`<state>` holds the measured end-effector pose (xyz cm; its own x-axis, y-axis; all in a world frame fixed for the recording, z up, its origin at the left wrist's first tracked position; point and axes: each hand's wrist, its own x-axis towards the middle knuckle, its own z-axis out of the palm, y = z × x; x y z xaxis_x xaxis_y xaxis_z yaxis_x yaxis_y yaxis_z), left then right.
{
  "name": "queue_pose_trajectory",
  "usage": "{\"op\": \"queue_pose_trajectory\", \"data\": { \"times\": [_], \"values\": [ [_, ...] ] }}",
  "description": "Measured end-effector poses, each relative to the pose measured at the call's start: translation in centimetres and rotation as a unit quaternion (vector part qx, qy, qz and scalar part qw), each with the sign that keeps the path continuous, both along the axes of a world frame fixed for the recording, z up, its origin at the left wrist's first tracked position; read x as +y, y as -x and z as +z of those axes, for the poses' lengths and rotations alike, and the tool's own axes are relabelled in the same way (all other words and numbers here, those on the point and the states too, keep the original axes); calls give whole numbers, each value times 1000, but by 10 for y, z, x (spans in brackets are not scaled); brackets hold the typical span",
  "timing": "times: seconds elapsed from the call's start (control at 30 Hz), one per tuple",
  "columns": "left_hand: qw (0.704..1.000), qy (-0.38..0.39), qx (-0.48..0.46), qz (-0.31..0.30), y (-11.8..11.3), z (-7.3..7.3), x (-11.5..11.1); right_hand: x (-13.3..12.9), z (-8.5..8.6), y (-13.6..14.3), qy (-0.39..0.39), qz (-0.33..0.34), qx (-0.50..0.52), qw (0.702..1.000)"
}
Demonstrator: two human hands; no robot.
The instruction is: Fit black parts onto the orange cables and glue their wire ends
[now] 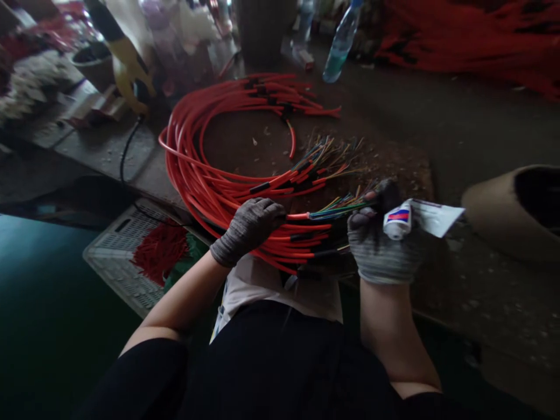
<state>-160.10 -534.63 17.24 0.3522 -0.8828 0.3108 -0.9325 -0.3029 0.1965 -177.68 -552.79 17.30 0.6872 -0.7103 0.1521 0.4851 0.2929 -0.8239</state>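
Observation:
My left hand [256,227], in a grey knit glove, is closed around a red cable [297,216] near its stripped end. Fine green, blue and yellow wires [335,209] fan out of that end toward the right. My right hand [380,251], also gloved, is closed with a white squeeze tube [398,220] bearing a red and blue mark in it. Its fingertips are at the tips of the wires; blur hides whether they pinch them. Around my left hand lies a large coiled bundle of red cables [184,146], several with black bands and bared wires.
A yellow and black tool [126,70] with a black cord stands at the back left. A plastic bottle [341,46] is at the back. A cardboard tube [494,201] lies at right. Below the table edge, a white crate [114,251] holds red pieces [160,254].

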Motion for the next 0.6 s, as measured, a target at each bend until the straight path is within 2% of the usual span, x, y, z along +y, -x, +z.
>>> {"op": "queue_pose_trajectory", "data": {
  "times": [0.1,0.23,0.33,0.43,0.53,0.6],
  "values": [
    [1000,7,10,-10,5,3,-6,-1,-6,6,-54,10,-13,998],
    [1000,12,-21,14,-1,-14,4,-6,-9,9,-68,27,-29,997],
    [996,79,-45,14,-2,-24,6,-10,-10,5,-46,47,-28,997],
    [990,137,-17,-37,10,-22,-8,-12,-12,2,-24,60,-10,998],
    [992,89,45,-80,24,-14,-28,-18,-11,13,-36,36,9,999],
    [994,-1,78,-73,25,-11,-41,-24,-5,25,-41,-38,-2,998]
  ]
}}
